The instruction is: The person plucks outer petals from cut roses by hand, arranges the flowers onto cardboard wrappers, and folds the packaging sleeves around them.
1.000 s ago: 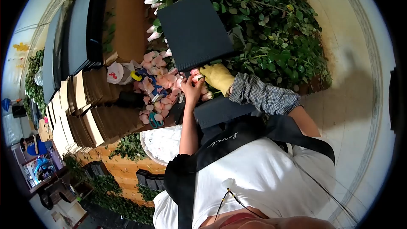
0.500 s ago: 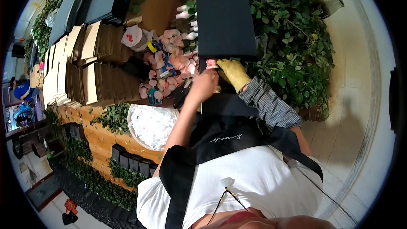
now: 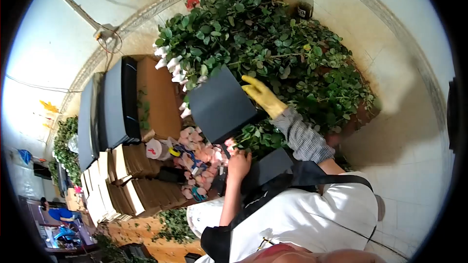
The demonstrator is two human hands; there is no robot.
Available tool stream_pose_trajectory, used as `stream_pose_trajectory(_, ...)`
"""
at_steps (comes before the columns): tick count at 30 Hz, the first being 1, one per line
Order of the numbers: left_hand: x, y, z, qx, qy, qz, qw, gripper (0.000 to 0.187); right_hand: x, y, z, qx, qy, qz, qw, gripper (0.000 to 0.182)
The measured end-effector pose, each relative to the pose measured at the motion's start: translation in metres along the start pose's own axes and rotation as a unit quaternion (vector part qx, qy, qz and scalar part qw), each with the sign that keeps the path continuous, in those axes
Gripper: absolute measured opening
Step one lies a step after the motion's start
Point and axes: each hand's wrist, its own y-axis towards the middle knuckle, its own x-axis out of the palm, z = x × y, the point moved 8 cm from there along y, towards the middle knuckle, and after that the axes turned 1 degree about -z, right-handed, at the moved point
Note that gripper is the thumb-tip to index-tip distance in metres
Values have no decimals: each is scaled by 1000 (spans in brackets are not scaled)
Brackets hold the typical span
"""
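My left hand (image 3: 239, 164), bare, is at the lower edge of a dark flat-topped box (image 3: 222, 104), its fingers curled beside pink flower material (image 3: 230, 144); what they hold is hidden. My right hand (image 3: 263, 96), in a yellow glove, has its fingers apart at the right side of the box and holds nothing. Loose pink petals (image 3: 207, 156) lie left of my left hand, with teal-handled scissors (image 3: 199, 194) among them. A second dark panel (image 3: 268, 169) is close to my body. Green leafy stems (image 3: 273, 44) spread behind and right of the box.
Stacks of folded cardboard (image 3: 151, 197) stand at left, below large dark boxes (image 3: 113, 102) and a brown carton (image 3: 161, 102). White-wrapped flower heads (image 3: 176, 70) line the leaves. A glass bottle (image 3: 306, 1) stands at the back. A white tub (image 3: 204, 214) is beside my left forearm.
The view has swung, and the box now looks tilted. My gloved right hand has come away from the pink flower by my left hand and opened beside the box.
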Motion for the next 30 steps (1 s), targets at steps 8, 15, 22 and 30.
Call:
stream_pose_trajectory(8,3,-11,-7,116,30,103,987,35,67,-55,27,60,-150,-495,854,51)
stream_pose_trajectory(15,-64,-91,-56,-31,185,271,944,24,112,-65,95,-6,-484,-517,706,71)
stream_pose_trajectory(22,-262,-212,-111,-343,217,432,806,35,123,-122,99,-204,-677,-414,574,79)
stream_pose_trajectory(30,-287,-210,-268,-532,247,245,772,70,133,-116,106,-167,-699,-421,553,80)
